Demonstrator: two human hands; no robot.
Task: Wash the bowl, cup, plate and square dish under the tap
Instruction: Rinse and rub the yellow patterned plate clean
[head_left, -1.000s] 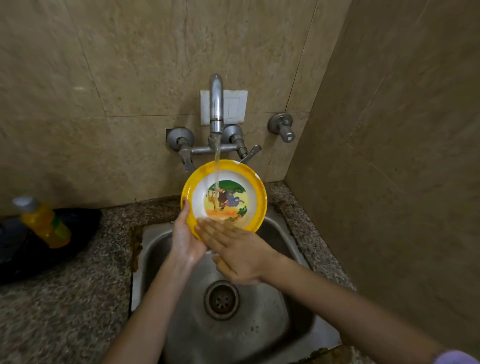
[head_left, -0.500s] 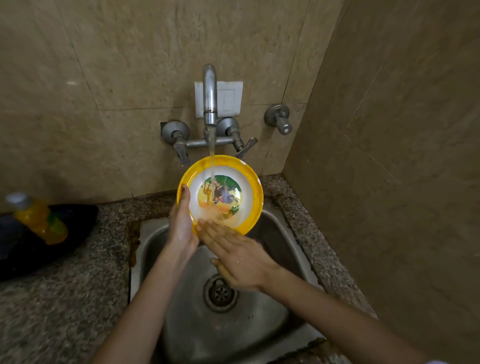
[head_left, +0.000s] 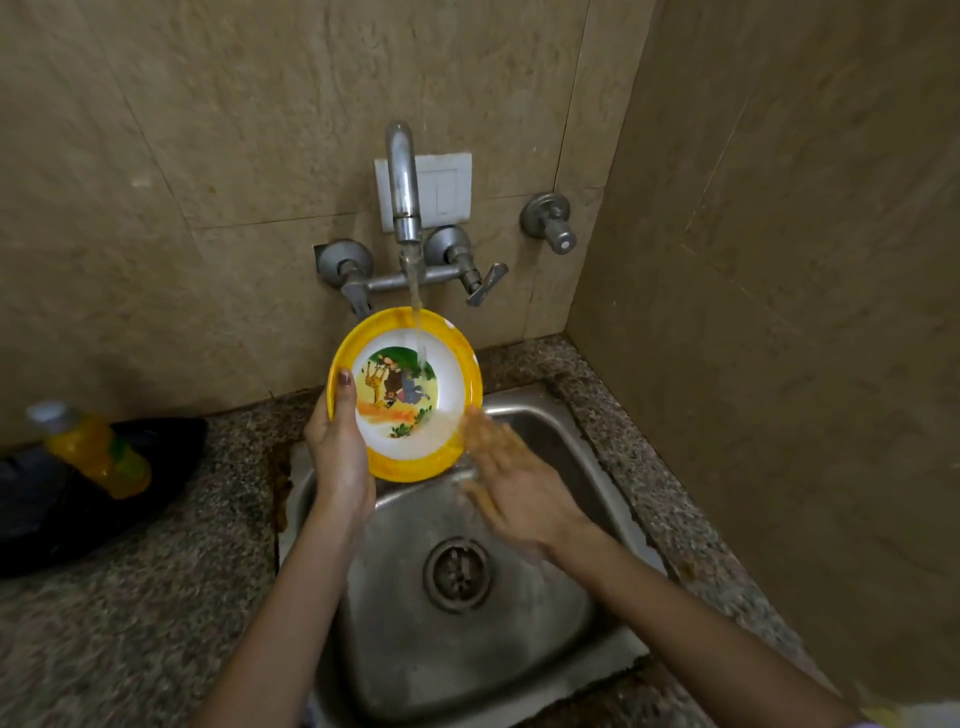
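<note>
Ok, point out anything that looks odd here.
A white switch plate sits on the wall right behind the running tap, oddly close to water. Brownish staining marks the counter by the sink's left rim.

Beige tiled walls (head_left: 208, 130), speckled granite counter (head_left: 130, 623)

Shallow round bowl (head_left: 410, 415), white inside w/ wide yellow rim, cartoon animal print in centre. Tilted up, inside facing cam, held over the sink (head_left: 519, 649), just below the tap (head_left: 402, 182). Water stream (head_left: 415, 291) lands on its upper rim & runs down inside. Left hand (head_left: 340, 457) grips its left edge, thumb over rim.
</note>
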